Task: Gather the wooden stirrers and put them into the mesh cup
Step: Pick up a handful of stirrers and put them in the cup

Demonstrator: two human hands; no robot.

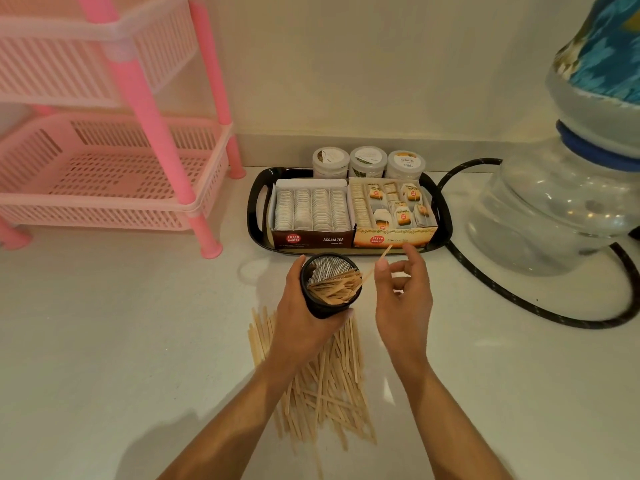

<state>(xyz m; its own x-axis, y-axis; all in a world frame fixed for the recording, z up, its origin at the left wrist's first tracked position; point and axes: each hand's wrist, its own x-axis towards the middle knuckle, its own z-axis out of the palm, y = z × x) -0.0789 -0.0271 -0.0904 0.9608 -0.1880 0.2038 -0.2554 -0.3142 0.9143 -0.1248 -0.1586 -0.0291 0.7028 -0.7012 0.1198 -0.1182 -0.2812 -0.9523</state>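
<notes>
My left hand [301,320] grips the black mesh cup [329,282], tilted so its mouth faces me. Several wooden stirrers [334,288] lie inside it against the right side. My right hand [403,292] is just right of the cup, and its thumb and forefinger pinch one wooden stirrer [381,259] whose lower end points at the cup's rim. A loose pile of stirrers [329,386] lies on the white counter under my forearms, partly hidden by my left wrist.
A black tray [256,206] behind the cup holds two open tea-bag boxes [313,237] and three small jars [367,161]. A pink plastic rack [114,168] stands at the left. A water dispenser [554,202] and a black hose [485,285] are at the right.
</notes>
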